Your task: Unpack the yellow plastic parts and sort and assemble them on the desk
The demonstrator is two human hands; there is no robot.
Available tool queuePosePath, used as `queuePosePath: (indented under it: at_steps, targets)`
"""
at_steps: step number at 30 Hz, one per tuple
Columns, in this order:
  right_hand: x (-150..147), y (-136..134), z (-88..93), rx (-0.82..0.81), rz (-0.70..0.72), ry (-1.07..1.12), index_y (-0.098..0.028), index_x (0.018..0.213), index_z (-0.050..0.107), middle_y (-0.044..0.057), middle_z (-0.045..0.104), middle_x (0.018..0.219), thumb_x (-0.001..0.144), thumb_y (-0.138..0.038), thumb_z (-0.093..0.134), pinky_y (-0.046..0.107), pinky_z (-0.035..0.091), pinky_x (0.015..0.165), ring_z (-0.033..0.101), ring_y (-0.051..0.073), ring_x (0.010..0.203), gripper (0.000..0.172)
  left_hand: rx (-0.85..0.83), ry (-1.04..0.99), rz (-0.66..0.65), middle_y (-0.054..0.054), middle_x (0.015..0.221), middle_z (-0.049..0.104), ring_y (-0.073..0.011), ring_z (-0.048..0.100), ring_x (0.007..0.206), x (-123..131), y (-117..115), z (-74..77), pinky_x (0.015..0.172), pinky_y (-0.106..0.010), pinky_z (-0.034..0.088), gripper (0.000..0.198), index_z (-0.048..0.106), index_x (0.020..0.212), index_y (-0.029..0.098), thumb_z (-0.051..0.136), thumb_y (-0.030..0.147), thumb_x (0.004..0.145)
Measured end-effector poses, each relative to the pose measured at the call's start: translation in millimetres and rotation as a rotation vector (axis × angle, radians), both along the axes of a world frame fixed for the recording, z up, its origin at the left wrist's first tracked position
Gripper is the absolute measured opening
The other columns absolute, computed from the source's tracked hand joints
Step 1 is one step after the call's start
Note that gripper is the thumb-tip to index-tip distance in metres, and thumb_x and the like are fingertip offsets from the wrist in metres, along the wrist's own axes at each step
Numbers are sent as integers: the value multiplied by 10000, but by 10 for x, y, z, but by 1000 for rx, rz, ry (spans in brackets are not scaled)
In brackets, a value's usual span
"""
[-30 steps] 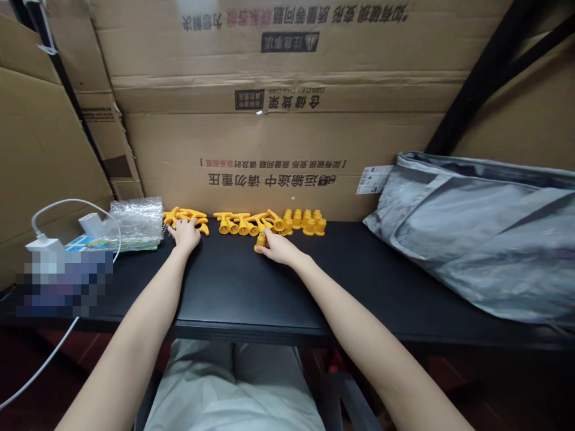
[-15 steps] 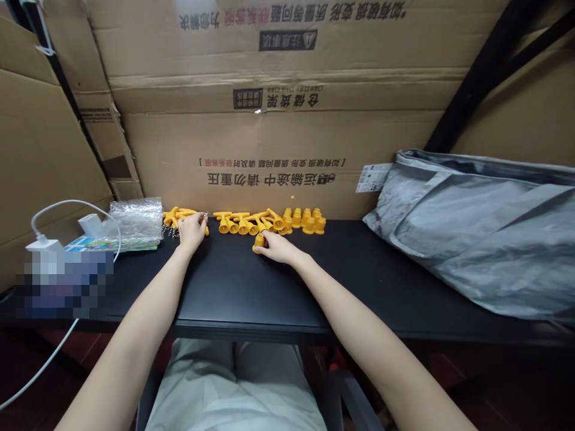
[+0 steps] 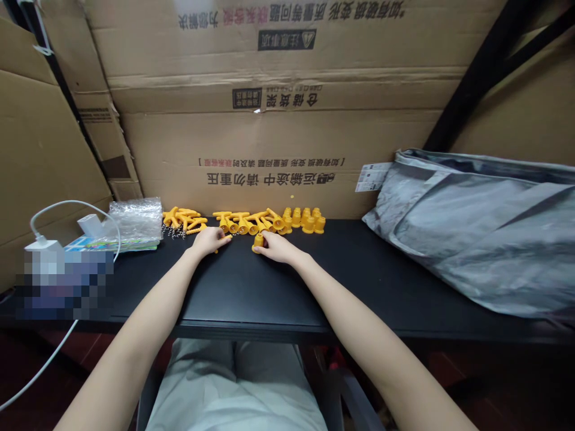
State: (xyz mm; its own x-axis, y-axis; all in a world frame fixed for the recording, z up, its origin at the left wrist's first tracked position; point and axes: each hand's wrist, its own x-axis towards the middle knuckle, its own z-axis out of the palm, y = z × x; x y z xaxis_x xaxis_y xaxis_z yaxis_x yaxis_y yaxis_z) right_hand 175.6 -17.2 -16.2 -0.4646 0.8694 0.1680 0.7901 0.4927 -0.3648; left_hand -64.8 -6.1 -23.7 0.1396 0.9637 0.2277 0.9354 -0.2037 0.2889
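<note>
My left hand (image 3: 209,240) is closed around a yellow-handled corkscrew (image 3: 229,237), whose thin metal spiral points right. Facing it, my right hand (image 3: 275,246) grips a yellow bell-shaped cap (image 3: 258,241), its wide rim down, close to the black tabletop. A small gap lies between corkscrew and cap. Behind my left hand is a pile of loose corkscrews (image 3: 183,216) with bare metal spirals. A row of corkscrews joined with caps (image 3: 242,224) lies behind both hands. To its right, several separate caps (image 3: 309,222) stand upright.
The black table (image 3: 251,293) ends just ahead of my lap. At left are a clear plastic package (image 3: 135,218), a white charger (image 3: 42,248) with its cable, and a blurred object (image 3: 67,287). A large grey bag (image 3: 485,233) lies at right. A cardboard wall (image 3: 269,131) closes the back.
My left hand has moved right and nearer to me, from the loose pile toward my right hand, carrying a corkscrew. The right hand holds the cap in nearly the same place.
</note>
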Motion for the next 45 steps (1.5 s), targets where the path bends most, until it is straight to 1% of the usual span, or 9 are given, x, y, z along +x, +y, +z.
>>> queuePosePath:
  at_steps: [7,13,15,20,25,30,35,41,45]
  targets:
    - [-8,7,-18,5,2,4,-179,825,518,49,623,831,845,-308,629,280,421,666,586,179,742,171,-71,66,-36,-44,786,701,-178,629,722,-23,6,17,645,-261,406,297,697,815,183,592,461,810]
    - [-7,3,-24,82,-40,27,-194,959,528,58,640,911,802,-245,597,332,450,750,613,225,854,179,-94,101,-66,-47,784,711,-181,642,752,-6,-37,86,684,-262,439,231,703,807,182,603,390,803]
    - [8,2,-8,103,-63,12,-187,1008,537,79,650,986,786,-203,584,349,451,793,616,240,926,227,-101,128,-35,-60,802,719,-196,649,783,-15,-60,117,690,-267,449,233,707,800,183,618,398,791]
    - [36,11,15,145,-104,-53,-185,1103,575,120,623,1198,822,-178,541,390,437,898,571,268,1124,283,-107,159,135,-86,897,729,-253,655,871,-71,-103,175,695,-289,471,341,710,835,202,708,508,683]
    - [38,4,26,143,-95,-66,-182,1114,604,117,631,1187,876,-188,519,367,444,905,578,252,1125,252,-155,140,9,-49,786,713,-211,651,803,-67,-107,188,680,-262,457,225,704,879,213,651,392,754]
    - [49,9,31,154,-111,-103,-182,1143,599,127,612,1211,883,-173,544,381,436,923,576,253,1132,266,-67,135,-84,-46,801,698,-208,648,804,41,-124,164,721,-274,452,251,687,987,209,627,353,790]
    - [73,34,20,152,-111,-135,-182,1159,596,129,604,1237,884,-167,563,392,431,936,573,255,1143,278,-27,95,-97,-31,804,690,-199,645,824,70,-124,137,727,-264,444,260,664,1033,230,617,347,806]
    - [116,55,34,178,-120,-114,-179,1137,595,128,619,1213,869,-139,583,382,428,932,596,244,1102,271,-22,126,-49,-48,889,699,-206,641,836,-12,-91,130,708,-270,429,281,644,1080,227,593,360,837]
    - [135,76,19,192,-66,-74,-162,1121,588,130,619,1202,858,-105,583,384,432,927,598,241,1091,269,-14,146,-63,-48,903,706,-215,645,857,-26,-87,133,721,-278,430,284,642,1090,230,585,351,839]
